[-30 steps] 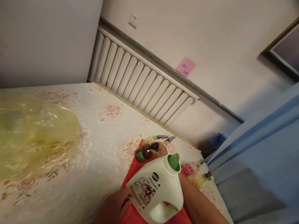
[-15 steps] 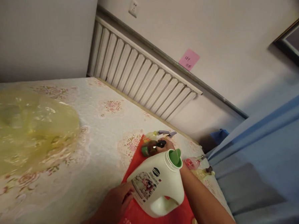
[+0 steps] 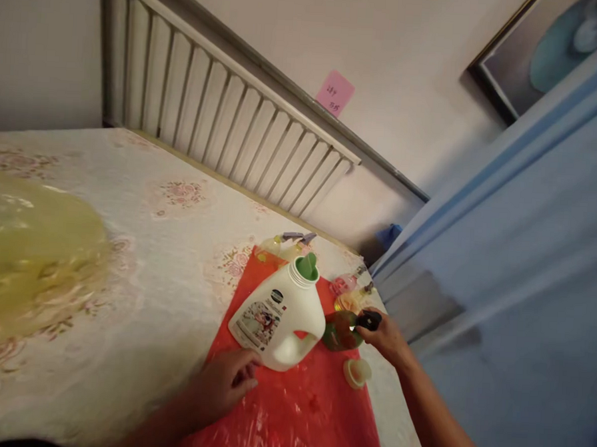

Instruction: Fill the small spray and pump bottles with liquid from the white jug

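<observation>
A white detergent jug with a green pouring spout and a printed label stands on a red plastic sheet. My left hand is at the jug's lower left edge, its fingers loosely bent, the thumb apart and nothing between them. Whether its fingertips touch the jug I cannot tell. To the right of the jug, my right hand grips the black top of a dark green pump bottle. The bottle lies tilted across the view beside the jug's handle. A pale round cap rests just below it.
Behind the jug are clear spray bottles with grey tops. A pink bottle and a yellow bottle stand at the right. A yellow plastic bag spreads on the left of the flowered tablecloth. A blue curtain hangs at the right.
My right hand has brought the green pump bottle from behind the jug round to its right side. My left hand has shifted to the jug's lower edge. The view has turned rightward.
</observation>
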